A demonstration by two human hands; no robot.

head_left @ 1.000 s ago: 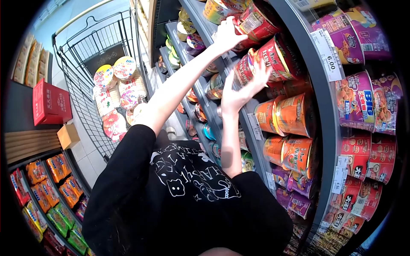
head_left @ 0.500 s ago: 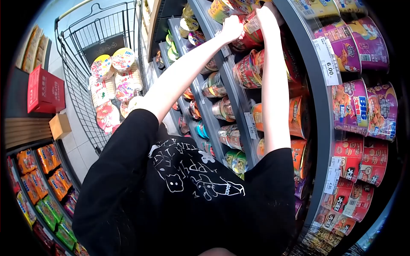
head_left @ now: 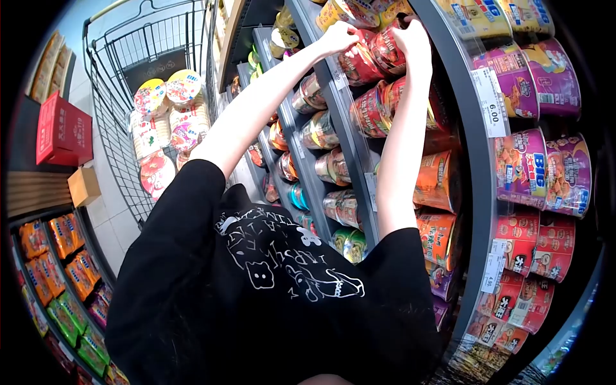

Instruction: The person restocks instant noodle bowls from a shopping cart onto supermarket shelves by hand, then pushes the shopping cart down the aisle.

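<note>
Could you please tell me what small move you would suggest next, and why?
I would probably steady the front red cup with the left hand and the rear red cup with the right hand before shifting either. The hands are at opposite sides of this pair, and other red cups sit close by, so an uneven push might disturb them.

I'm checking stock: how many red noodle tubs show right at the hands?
2 visible: one red noodle tub by the left hand, the other by the right hand. More may be hidden behind.
</note>
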